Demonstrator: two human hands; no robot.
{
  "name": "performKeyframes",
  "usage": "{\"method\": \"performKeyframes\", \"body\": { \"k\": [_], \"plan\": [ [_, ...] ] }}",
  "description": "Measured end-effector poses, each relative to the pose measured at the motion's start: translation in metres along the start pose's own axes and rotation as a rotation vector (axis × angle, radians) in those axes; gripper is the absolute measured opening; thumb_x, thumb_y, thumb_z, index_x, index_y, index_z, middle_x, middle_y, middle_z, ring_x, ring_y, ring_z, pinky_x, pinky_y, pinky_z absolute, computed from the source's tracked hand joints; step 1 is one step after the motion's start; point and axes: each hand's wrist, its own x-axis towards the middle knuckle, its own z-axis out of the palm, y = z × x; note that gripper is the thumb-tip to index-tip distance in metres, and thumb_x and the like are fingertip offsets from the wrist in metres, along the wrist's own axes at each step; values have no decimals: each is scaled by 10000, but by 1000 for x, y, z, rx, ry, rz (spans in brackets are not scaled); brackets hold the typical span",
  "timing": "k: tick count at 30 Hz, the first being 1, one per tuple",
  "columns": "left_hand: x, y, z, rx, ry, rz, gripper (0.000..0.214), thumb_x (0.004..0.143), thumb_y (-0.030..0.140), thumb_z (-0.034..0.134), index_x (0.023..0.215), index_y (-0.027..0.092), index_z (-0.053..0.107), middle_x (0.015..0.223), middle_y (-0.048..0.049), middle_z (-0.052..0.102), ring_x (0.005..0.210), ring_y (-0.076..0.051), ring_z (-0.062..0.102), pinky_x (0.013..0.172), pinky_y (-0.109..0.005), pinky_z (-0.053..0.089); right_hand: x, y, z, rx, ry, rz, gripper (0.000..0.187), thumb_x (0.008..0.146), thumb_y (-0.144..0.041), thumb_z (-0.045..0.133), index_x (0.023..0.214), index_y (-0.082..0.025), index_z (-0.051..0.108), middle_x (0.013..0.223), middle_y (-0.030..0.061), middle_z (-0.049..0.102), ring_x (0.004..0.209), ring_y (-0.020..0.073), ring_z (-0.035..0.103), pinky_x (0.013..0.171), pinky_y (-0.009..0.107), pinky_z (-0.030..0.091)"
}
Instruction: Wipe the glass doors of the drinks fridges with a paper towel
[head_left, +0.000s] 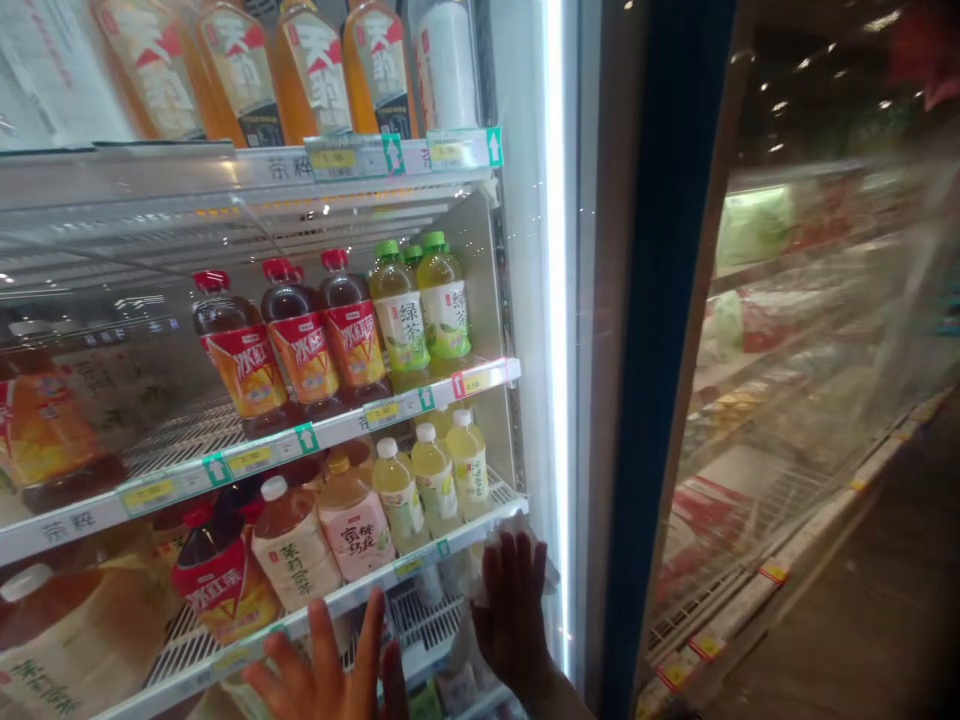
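Note:
My left hand (322, 675) is at the bottom edge, fingers spread and flat, seemingly against the glass front of a drinks cooler, level with the lower wire shelf (420, 615). My right hand (514, 605) is just right of it, dark against the light, with its fingers laid over a white cloth (496, 540) near the cooler's lit right edge. Behind the hands stand pale yellow tea bottles (435, 480), a pink-labelled bottle (356, 525) and a red-labelled iced tea bottle (217, 585).
Upper shelves carry red-capped iced tea bottles (300, 345), green-capped green tea bottles (420, 305) and orange bottles (307, 70). A vertical light strip (555, 300) and a dark blue door frame (660, 300) stand to the right. The right-hand glass panel (810, 350) shows blurred store shelves.

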Motion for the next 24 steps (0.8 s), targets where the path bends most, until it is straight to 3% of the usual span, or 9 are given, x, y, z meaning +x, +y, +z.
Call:
{"method": "performKeyframes", "body": {
  "k": [7,11,15,18,22,24],
  "plan": [
    [-2,27,9,-35,-41,15,877,873,155,652,1574,448,214,1729,-6,15,1580,-362,-88,1207,-757,-23,16,56,-12,-6,37,72,704,1012,-231,372,1642,-131,74,1732,83,-2,1595,308,-8,1286,571,-16],
    [-1,28,7,-52,-90,-2,825,902,216,633,1578,442,218,1731,-10,16,1586,-347,-80,1227,-706,-49,18,66,-16,-16,44,76,701,1017,-224,374,1638,-100,72,1730,103,1,1596,297,-6,1290,556,-15],
    [1,24,-1,-38,-95,-38,821,900,207,632,1574,443,228,1732,-4,25,1584,-369,-64,1227,-722,-35,60,69,-21,-9,78,151,689,1032,-268,371,1642,-131,82,1728,106,14,1592,345,5,1257,667,45],
    [3,17,-10,-3,-81,-71,847,885,143,619,1577,431,226,1730,-12,34,1582,-380,-47,1221,-747,-11,67,52,-19,23,76,167,707,1026,-282,396,1645,-148,80,1724,121,9,1582,394,-1,1213,752,68],
    [0,-5,-20,62,-35,-90,891,865,91,608,1587,415,199,1729,-25,23,1582,-372,-41,1227,-740,-6,19,4,-6,62,-7,40,771,976,-191,467,1637,-88,84,1716,150,22,1583,369,2,1251,699,30],
    [-1,-20,-24,82,-13,-102,898,862,93,611,1587,422,196,1729,-22,27,1582,-374,-30,1228,-739,3,13,-19,0,60,0,34,786,966,-186,483,1636,-86,86,1714,154,30,1583,366,3,1249,706,26]
  ]
}}
